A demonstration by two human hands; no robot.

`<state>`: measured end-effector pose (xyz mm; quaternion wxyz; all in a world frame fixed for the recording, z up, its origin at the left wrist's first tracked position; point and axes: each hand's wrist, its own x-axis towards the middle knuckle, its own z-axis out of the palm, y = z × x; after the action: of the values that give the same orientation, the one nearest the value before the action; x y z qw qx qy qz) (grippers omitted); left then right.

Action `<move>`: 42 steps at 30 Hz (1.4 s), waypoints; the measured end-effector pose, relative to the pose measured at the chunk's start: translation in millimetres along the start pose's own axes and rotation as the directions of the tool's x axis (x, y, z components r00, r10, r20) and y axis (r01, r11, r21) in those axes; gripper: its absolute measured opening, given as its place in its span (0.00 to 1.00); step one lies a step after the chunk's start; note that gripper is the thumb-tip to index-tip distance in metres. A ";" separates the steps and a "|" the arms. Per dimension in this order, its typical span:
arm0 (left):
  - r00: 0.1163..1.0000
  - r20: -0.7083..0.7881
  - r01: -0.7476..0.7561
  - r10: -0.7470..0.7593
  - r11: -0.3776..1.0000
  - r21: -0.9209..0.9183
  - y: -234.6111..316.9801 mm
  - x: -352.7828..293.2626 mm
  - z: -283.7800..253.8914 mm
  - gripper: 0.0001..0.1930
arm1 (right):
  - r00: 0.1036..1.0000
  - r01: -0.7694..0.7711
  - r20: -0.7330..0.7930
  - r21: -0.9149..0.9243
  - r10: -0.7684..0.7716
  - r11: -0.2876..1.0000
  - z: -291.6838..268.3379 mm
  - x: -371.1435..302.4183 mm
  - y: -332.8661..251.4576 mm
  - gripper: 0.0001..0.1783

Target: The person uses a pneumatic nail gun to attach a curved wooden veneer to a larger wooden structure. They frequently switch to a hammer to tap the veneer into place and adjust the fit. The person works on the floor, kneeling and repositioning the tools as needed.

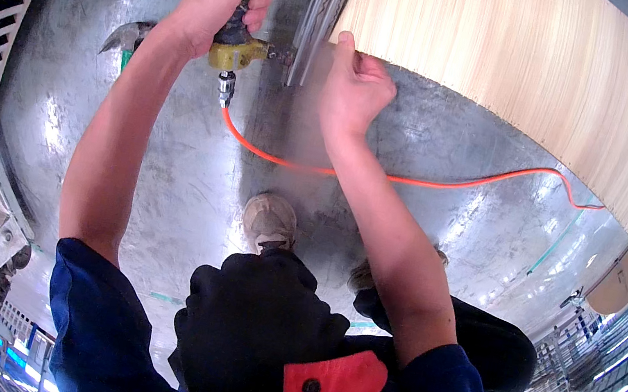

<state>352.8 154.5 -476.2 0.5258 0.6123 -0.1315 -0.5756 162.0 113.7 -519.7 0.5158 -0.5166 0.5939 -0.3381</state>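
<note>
Nail gun [235,33], yellow and black, is in the left hand [226,3] in the head view, near the top of the picture. This hand is closed around the handle, and the index finger lies near the trigger. The magazine [327,20], a long metal part, stands beside the corner of the board [513,47]. The board, of light wood colour, fills the upper right. The right hand [358,91] is clamped on its near edge, just beside this corner: the thumb lies over the edge and the fingers are curled, though their tips are hidden. The two hands are apart from each other.

An orange hose [416,182] is joined to the bottom of the gun and runs to the right, over the floor [164,196]. A hammer [131,35] lies on the floor, left of the left forearm.

About the progress, I judge that the preparation is done: the gun is connected and the board is held. Small dark marks go along the board's edge; maybe they are fastenings, but I cannot tell. The nose of the gun is outside the picture, so I cannot say if it touches the board. Probably some fastening near this corner is left to do.
</note>
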 end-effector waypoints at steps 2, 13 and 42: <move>1.000 0.006 0.017 -0.017 1.000 -0.002 1.8 1.7 -3.3 0.16 | 0.996 0.076 -0.054 0.131 -0.069 0.988 6.4 0.1 3.2 0.12; 0.999 0.003 0.033 -0.033 0.998 0.053 9.2 -0.9 -3.6 0.12 | 1.000 0.025 0.005 0.092 -0.026 0.995 0.4 -2.7 -2.0 0.14; 0.998 -0.058 0.029 -0.027 0.999 0.033 -47.4 -64.7 11.2 0.17 | 0.993 -0.118 -0.007 0.117 0.119 0.986 -20.0 -7.5 0.5 0.17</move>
<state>302.7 218.1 -474.8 0.5109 0.6391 -0.1174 -0.5628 142.1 118.4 -513.4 0.5598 -0.4472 0.6066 -0.3445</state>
